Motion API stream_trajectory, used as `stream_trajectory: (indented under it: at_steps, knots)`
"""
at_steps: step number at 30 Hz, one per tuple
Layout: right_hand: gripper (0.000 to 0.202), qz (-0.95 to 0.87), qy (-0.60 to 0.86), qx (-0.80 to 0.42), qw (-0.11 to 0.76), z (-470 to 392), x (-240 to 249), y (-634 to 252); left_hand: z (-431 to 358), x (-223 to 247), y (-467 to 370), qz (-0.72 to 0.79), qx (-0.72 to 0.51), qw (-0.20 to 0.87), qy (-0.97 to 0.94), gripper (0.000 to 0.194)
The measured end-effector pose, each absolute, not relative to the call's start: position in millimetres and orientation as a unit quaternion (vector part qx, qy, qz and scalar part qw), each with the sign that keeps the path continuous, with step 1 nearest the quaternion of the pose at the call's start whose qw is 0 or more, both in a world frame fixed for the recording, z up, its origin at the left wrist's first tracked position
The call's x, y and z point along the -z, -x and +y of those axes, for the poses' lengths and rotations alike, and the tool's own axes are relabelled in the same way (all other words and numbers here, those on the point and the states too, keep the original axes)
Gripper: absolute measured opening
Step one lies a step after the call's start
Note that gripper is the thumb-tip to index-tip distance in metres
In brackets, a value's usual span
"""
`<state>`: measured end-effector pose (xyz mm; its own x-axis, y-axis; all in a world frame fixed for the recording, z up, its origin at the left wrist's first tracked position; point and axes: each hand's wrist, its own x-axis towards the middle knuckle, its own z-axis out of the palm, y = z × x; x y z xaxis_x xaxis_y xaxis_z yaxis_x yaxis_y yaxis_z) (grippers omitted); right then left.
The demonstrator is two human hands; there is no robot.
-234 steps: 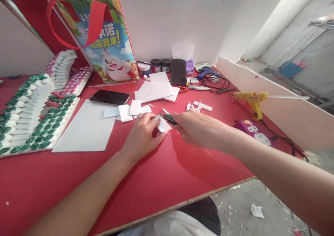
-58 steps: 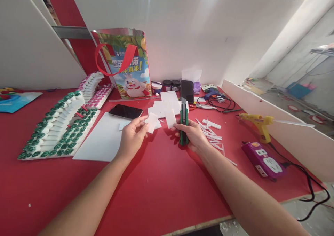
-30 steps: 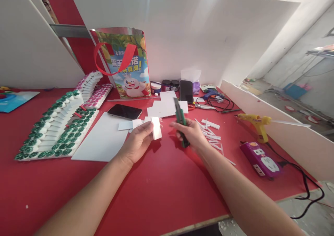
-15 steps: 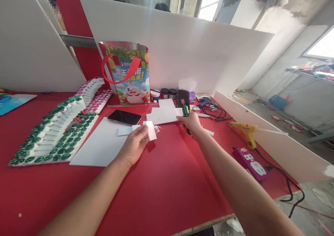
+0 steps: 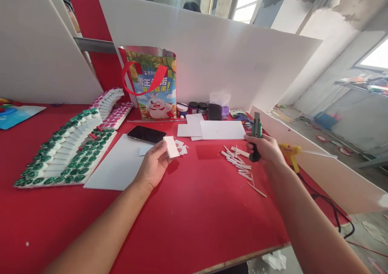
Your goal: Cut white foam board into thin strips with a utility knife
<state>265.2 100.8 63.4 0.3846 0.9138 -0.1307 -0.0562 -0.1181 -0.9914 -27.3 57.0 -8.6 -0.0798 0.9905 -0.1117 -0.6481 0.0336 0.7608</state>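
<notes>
My left hand (image 5: pixel 154 161) is closed on a small white foam-board block (image 5: pixel 171 147), its edge pinched between thumb and fingers. On the right, my right hand (image 5: pixel 266 146) grips a green and black utility knife (image 5: pixel 257 134), tip pointing up and away. Its fingertips are at the corner of a white foam-board strip (image 5: pixel 222 129); I cannot tell whether they pinch it. More white board pieces (image 5: pixel 185 130) lie left of that strip. Several thin white offcuts (image 5: pixel 241 165) are scattered below the right hand. Small white scraps (image 5: pixel 181 148) lie just beyond the left hand.
A phone (image 5: pixel 146 134) and a large white sheet (image 5: pixel 115 165) lie on the red table (image 5: pixel 188 225). At left stands a foam model with green and pink discs (image 5: pixel 72 152). A printed bag (image 5: pixel 156 84) and jars (image 5: pixel 198 106) are behind; a yellow glue gun (image 5: pixel 290 154) is right.
My right hand has moved right with the utility knife, uncovering the offcuts. The white strip now extends farther right, beside that hand. My left hand has shifted slightly and still holds the block.
</notes>
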Motion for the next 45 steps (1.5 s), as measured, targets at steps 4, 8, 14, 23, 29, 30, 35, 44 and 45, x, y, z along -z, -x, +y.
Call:
stream_trajectory:
  at_steps: [4,8,14,23,29,30,35,44,45]
  knots:
    - [0.025,-0.326,0.647,-0.475,0.499,60,-65,-276,58,6,31,0.33,-0.647,0.638,-0.257,0.024]
    - [0.024,-0.324,0.637,-0.522,0.464,31,-50,-259,58,5,30,0.34,-0.626,0.657,-0.246,0.025]
    - [0.023,-0.321,0.586,-0.547,0.505,36,-42,-237,56,1,22,0.383,-0.646,0.63,-0.201,0.02]
    - [0.024,-0.321,0.539,-0.567,0.534,58,-34,-222,55,-3,25,0.395,-0.68,0.588,-0.19,0.012]
    - [0.032,-0.328,0.517,-0.577,0.541,60,-22,-228,54,-6,27,0.386,-0.654,0.624,-0.186,0.016]
    - [0.034,-0.329,0.513,-0.577,0.543,59,-21,-229,53,-5,25,0.39,-0.645,0.627,-0.195,0.016]
    - [0.038,-0.356,0.49,-0.584,0.541,58,-20,-230,48,1,15,0.407,-0.595,0.629,-0.292,0.022]
    - [0.034,-0.346,0.474,-0.605,0.538,54,-23,-224,44,4,7,0.429,-0.567,0.627,-0.319,0.03]
    - [0.034,-0.341,0.468,-0.602,0.549,55,-23,-225,44,4,8,0.429,-0.565,0.627,-0.322,0.03]
